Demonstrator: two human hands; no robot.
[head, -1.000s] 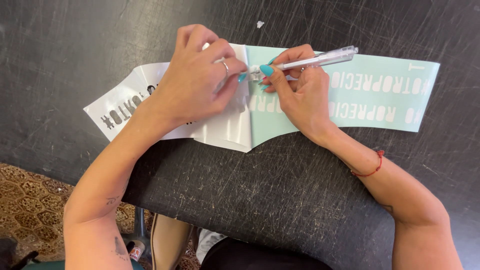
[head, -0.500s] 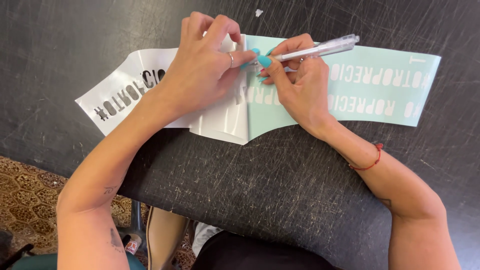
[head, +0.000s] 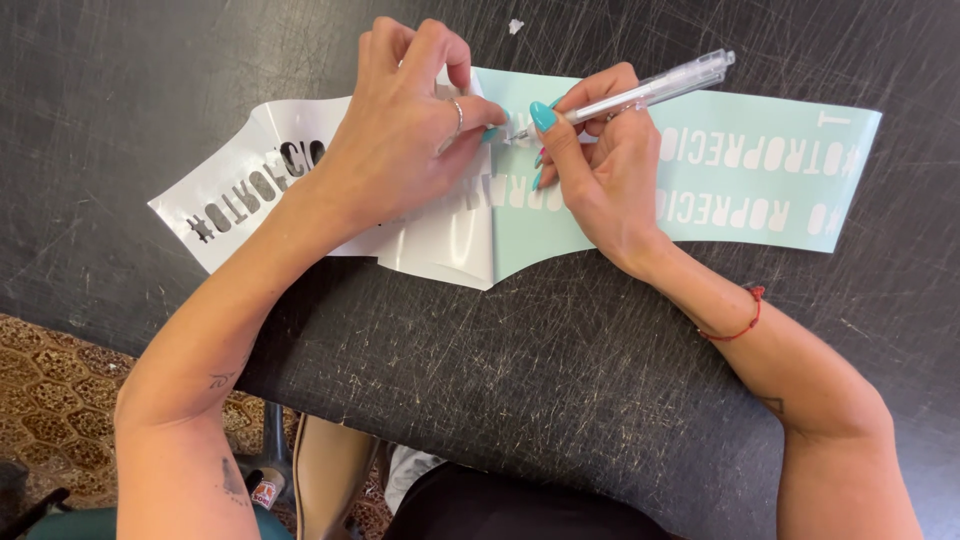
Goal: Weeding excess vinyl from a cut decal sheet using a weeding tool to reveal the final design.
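Near the worktop's [head: 560,400] far edge: left hand [head: 400,150] pinches the peeled vinyl layer [head: 250,190], right hand [head: 600,170] grips the clear weeding pen [head: 640,95]. Best peel low, tip pinning letters on the mint sheet [head: 740,170].

Light is bright and even, falling from above; the dark desk [head: 600,380] shows a soft sheen that picks out its scratches, brightest toward the upper right; shadows are faint and short under the forearms. Focus is sharp across the centre; edges show slight wide-angle stretch, no motion blur.
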